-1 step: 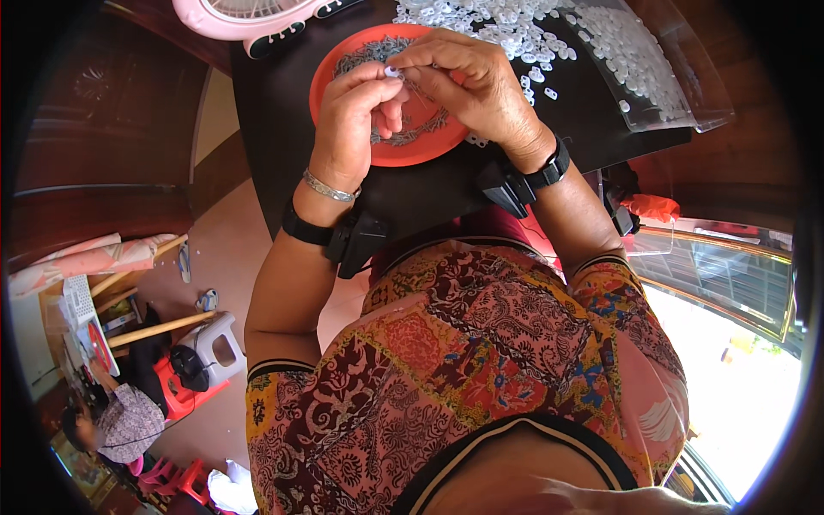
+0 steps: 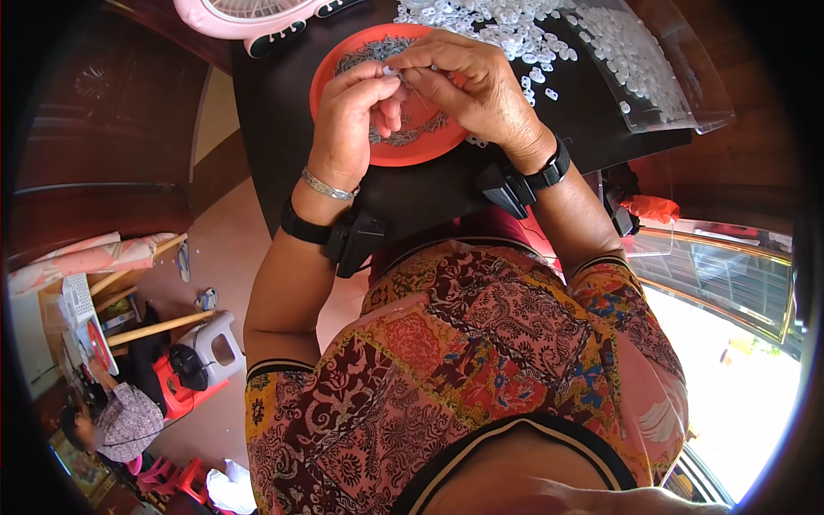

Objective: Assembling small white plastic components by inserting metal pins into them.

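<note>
Over a round red tray (image 2: 390, 159), my two hands meet at the fingertips. Between the thumb and forefinger of my left hand (image 2: 346, 118) is a small white plastic piece (image 2: 390, 71), mostly covered by the fingers. My right hand (image 2: 481, 90) pinches right beside it, thumb and forefinger closed; whatever they hold is too small and hidden to make out. Many thin grey pin-like pieces (image 2: 425, 130) lie in the tray below, heaped thicker toward its far side.
Loose white oval pieces with holes (image 2: 536, 75) spread over the black table (image 2: 592, 142) at the far right. A clear plastic bin (image 2: 678, 69) holds more of them. A pink fan (image 2: 275, 26) stands at the far left. Another person (image 2: 129, 421) sits off to the left.
The white piece has shifted slightly between the fingertips and shows less of its face. Both hands stay in almost the same place.
</note>
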Action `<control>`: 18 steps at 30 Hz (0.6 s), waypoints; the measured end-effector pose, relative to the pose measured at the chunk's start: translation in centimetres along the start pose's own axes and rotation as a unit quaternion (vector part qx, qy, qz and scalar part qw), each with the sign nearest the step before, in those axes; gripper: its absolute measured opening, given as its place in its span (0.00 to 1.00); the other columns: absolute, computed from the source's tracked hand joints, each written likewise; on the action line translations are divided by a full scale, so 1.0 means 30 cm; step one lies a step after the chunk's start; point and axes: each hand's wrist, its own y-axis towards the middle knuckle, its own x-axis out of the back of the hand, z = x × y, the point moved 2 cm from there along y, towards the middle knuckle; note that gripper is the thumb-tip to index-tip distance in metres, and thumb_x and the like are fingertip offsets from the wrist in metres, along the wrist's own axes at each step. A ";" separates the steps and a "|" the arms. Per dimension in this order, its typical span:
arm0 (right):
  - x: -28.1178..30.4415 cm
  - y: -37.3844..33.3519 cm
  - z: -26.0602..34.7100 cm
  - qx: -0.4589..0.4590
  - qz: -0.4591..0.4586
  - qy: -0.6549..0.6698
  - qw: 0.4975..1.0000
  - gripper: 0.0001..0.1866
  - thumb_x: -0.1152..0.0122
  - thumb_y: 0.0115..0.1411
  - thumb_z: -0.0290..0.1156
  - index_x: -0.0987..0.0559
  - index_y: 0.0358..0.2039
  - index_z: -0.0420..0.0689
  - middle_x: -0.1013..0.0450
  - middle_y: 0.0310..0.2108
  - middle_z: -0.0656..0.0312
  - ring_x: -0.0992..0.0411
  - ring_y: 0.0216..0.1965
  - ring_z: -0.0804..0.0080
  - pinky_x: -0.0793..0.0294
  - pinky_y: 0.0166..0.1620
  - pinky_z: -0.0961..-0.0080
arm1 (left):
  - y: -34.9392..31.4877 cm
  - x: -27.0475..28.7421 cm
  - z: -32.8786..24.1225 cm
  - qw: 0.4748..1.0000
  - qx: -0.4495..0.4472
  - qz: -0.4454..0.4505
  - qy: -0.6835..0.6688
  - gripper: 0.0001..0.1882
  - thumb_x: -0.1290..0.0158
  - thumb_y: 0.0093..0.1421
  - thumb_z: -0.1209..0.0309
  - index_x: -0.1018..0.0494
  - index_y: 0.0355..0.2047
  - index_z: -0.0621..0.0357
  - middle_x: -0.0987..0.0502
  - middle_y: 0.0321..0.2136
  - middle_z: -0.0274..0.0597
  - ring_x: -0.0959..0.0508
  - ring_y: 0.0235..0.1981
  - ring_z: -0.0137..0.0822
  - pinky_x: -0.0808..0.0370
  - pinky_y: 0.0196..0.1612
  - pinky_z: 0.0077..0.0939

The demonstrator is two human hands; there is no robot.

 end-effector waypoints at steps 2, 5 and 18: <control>-0.005 -0.003 0.011 -0.032 0.015 0.017 0.999 0.09 0.42 0.56 0.18 0.21 0.38 0.40 0.25 0.33 0.59 0.25 0.35 0.72 0.25 0.38 0.80 | -0.001 0.004 -0.002 1.000 -0.004 0.000 -0.005 0.11 0.53 0.57 0.67 0.28 0.23 0.61 0.30 0.16 0.33 0.31 0.16 0.24 0.37 0.21 0.16; -0.011 -0.007 -0.010 -0.052 0.033 0.042 0.997 0.10 0.42 0.55 0.18 0.21 0.39 0.40 0.26 0.36 0.59 0.25 0.37 0.72 0.25 0.40 0.80 | -0.004 0.005 -0.003 1.000 -0.002 0.009 -0.007 0.12 0.54 0.57 0.67 0.27 0.25 0.62 0.30 0.16 0.33 0.32 0.16 0.24 0.37 0.21 0.15; 0.001 -0.022 -0.045 -0.150 0.060 -0.086 0.983 0.06 0.39 0.54 0.24 0.20 0.34 0.42 0.25 0.30 0.63 0.25 0.32 0.76 0.28 0.34 0.80 | 0.004 0.049 -0.033 0.995 0.005 -0.035 0.096 0.12 0.56 0.58 0.66 0.32 0.21 0.59 0.35 0.15 0.31 0.35 0.17 0.24 0.40 0.21 0.16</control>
